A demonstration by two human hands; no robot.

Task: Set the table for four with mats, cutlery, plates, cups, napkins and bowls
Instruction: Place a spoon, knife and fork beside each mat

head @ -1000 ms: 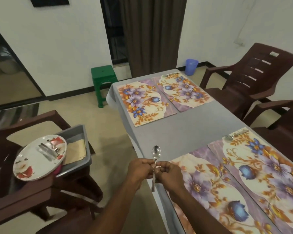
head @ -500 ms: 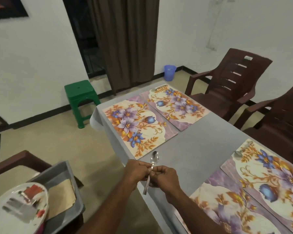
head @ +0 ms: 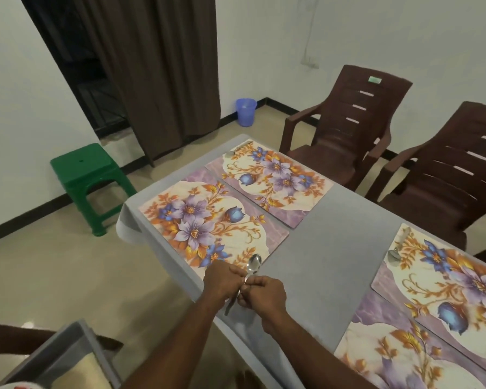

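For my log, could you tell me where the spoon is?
The spoon is low in the head view, gripped by both hands, over the table edge beside the nearest left mat.

I see white plaster walls (head: 376, 37), beige tiled floor (head: 54, 276), brown curtain (head: 163, 66), green plastic stool (head: 87, 169), two brown plastic armchairs (head: 348, 122), blue bucket (head: 246, 111).

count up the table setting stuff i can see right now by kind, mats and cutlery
mats: 4, two at the far end and two at the near end
spoons: 1, held in both hands, left hand, right hand, spoon
total: 5
Small metal pieces lie on two mats' corners, too small to tell.
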